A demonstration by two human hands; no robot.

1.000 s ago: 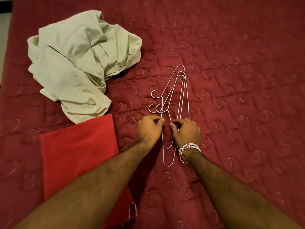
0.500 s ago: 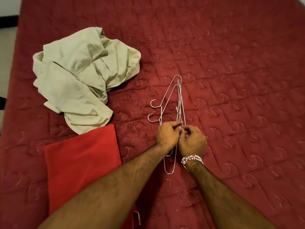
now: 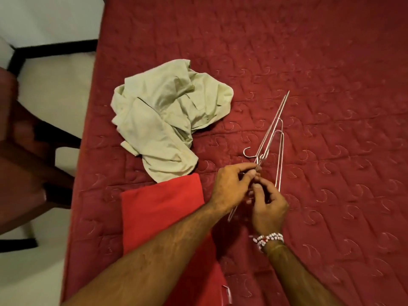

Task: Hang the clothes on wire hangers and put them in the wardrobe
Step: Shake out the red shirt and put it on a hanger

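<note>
Wire hangers (image 3: 266, 147), a tangled bunch mid-bed on the maroon quilt (image 3: 331, 62), pinched by left hand (image 3: 231, 186) & right hand (image 3: 268, 206), fingers curled round the wires. Crumpled pale-green shirt (image 3: 167, 120) and red garment (image 3: 163, 217) lie nearer the bed's left edge (red one partly under the forearm, bottom cut off). Hanger count unclear; chair (image 3: 22, 151) blurred.

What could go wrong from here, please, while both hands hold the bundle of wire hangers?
The wire hangers are bunched together, pinched by the left hand and right hand; pulling one free may drag the rest along. The exposed hook is near the quilt and could snag its stitching.
</note>
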